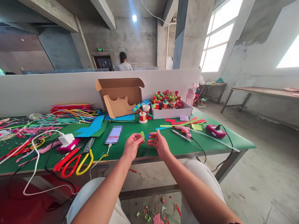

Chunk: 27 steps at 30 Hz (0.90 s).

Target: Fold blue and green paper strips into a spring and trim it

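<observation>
Left hand (132, 145) near desk's (130, 127) front edge, grip clamped on green slip (142, 134); right hand (161, 145) at blue piece (147, 136), grip unclear.

Craft workshop, bare concrete wall (144, 40), green worktable (129, 128), scissors (89, 145), glue gun (187, 132), coloured paper (92, 128)

Just one cam here, worn on the head, facing forward and down: hands (161, 145) and table (241, 142) up close, concrete wall (144, 40) way in back.
</observation>
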Tool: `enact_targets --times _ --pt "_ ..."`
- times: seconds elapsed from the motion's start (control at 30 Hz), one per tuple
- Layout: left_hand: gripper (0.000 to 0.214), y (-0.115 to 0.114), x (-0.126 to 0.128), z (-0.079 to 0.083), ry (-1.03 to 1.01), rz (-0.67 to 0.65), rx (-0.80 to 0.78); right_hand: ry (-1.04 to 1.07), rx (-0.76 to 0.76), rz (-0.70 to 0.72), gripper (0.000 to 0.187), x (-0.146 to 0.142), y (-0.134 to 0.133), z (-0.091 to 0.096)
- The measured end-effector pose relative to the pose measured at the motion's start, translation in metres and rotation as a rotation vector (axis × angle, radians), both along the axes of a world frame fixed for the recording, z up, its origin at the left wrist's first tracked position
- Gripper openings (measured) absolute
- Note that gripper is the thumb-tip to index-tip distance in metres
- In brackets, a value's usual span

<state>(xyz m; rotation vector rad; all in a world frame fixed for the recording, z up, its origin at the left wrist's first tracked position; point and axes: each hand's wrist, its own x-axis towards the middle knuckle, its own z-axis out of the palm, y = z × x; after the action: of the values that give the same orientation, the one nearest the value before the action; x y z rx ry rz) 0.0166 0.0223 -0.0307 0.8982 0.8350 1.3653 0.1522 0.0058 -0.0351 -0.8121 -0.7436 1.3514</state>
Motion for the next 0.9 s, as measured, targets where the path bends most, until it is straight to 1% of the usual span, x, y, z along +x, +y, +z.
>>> enact_targets --times 0.07,0.2,0.27,0.43,0.67,0.9 --pt "0.040 -0.0015 0.0010 0.0006 0.000 -0.014 0.001 0.023 -0.008 0.044 0.041 0.0016 0.0021 -0.0043" --pt "0.043 -0.0037 0.0031 0.0007 0.024 -0.057 0.025 0.019 0.035 0.181 0.034 0.0011 0.0032 -0.0109" --pt "0.045 -0.0041 0.0035 0.0010 0.041 -0.081 0.034 0.038 0.032 0.207 0.035 0.0001 0.0026 -0.0112" --pt "0.047 -0.0046 0.0045 0.0035 0.042 -0.082 0.021 0.082 0.001 0.205 0.038 -0.0007 0.0019 -0.0091" --pt "0.045 -0.0040 0.0054 0.0027 0.053 -0.078 0.028 0.045 0.001 0.194 0.036 0.0002 0.0011 -0.0096" --pt "0.042 -0.0044 0.0081 0.0004 0.034 -0.060 0.026 -0.001 0.013 0.098 0.034 -0.0045 -0.0027 -0.0070"
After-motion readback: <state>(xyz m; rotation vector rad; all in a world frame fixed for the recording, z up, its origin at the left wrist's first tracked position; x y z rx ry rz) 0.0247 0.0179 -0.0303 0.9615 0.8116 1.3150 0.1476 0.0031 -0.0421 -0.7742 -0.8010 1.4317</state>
